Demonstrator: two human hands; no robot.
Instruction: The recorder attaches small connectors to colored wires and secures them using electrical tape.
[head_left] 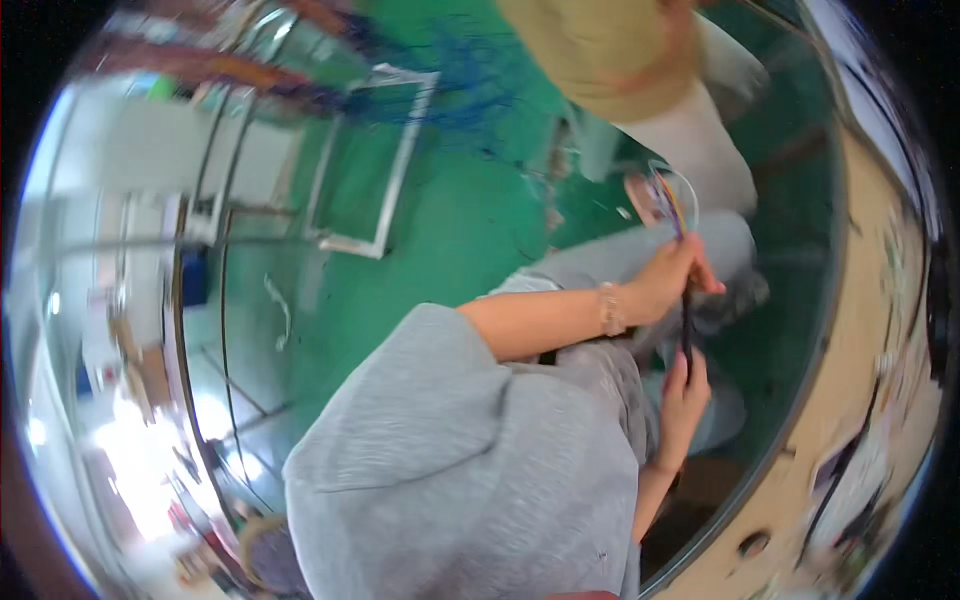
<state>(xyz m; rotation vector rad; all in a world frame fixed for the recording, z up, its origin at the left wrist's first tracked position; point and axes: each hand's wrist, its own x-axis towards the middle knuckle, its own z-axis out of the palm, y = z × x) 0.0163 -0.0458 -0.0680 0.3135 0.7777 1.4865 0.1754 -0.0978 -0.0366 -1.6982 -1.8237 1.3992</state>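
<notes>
A black cable (pixel 687 325) runs between my two hands, held roughly upright in the picture above my lap. My left hand (pixel 662 283), with a bracelet at its wrist, is closed around the cable's upper part. Loose thin wires (pixel 672 200) in white, orange and blue fan out beyond that hand. Lower down, my right hand (pixel 684 398) pinches the black cable between thumb and fingers. The wire tips are blurred, and the lower end of the cable is hidden in the right hand.
A wooden-topped table (pixel 870 290) curves along the right side, close to my right arm. Another person (pixel 610 60) sits across at the top. A white metal frame (pixel 400 165) stands on the green floor (pixel 450 210), near a heap of blue wires (pixel 470 80).
</notes>
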